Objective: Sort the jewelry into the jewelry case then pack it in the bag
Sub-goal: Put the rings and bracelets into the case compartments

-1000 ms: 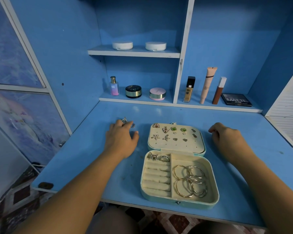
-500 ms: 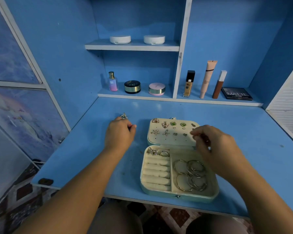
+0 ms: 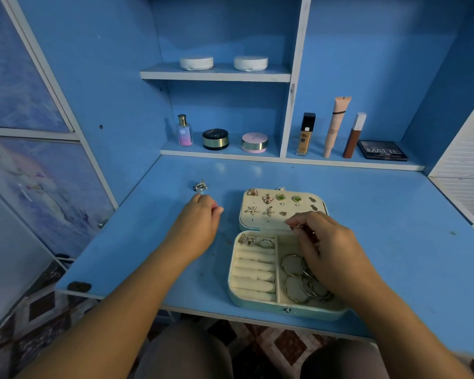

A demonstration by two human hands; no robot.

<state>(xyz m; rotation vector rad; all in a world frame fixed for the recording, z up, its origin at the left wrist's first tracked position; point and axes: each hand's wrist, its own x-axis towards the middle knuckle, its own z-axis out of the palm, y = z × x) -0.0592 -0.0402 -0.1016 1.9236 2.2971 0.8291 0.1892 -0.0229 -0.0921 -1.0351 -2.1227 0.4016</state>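
A blue desk (image 3: 381, 214) is backed by a shelf unit (image 3: 216, 75) of the same blue. On its upper shelf two white compacts (image 3: 196, 63) are set side by side. On the lower shelf a perfume bottle (image 3: 184, 130), a black jar (image 3: 215, 138) and a pink compact (image 3: 254, 142) are lined up left of the divider. A foundation bottle (image 3: 306, 134), a pale tube (image 3: 335, 124), a brown tube (image 3: 354, 136) and a dark palette (image 3: 382, 150) are kept right of it. The jewelry case (image 3: 257, 305) is laid open near the desk's front edge, its lid (image 3: 257, 224) folded flat behind the base. The base's left half is filled with padded rolls, and two rings (image 3: 266, 242) are tucked into the rearmost slot. In the right compartment several hoops (image 3: 294, 289) are piled, partly hidden by the right hand (image 3: 326, 247). That hand is held over the hinge, thumb and fingertips pinched on a small shiny piece (image 3: 298, 227) whose kind cannot be told. The left hand (image 3: 200, 222) is rested on the desk just left of the lid, fingers curled under and thumb drawn against them; whether anything is held there cannot be told. Earrings (image 3: 268, 198) are pinned in the lid: butterflies, green stones, starfish and a small heart. One loose ring (image 3: 200, 185) is left on the desk just beyond the left knuckles, apart from the case.
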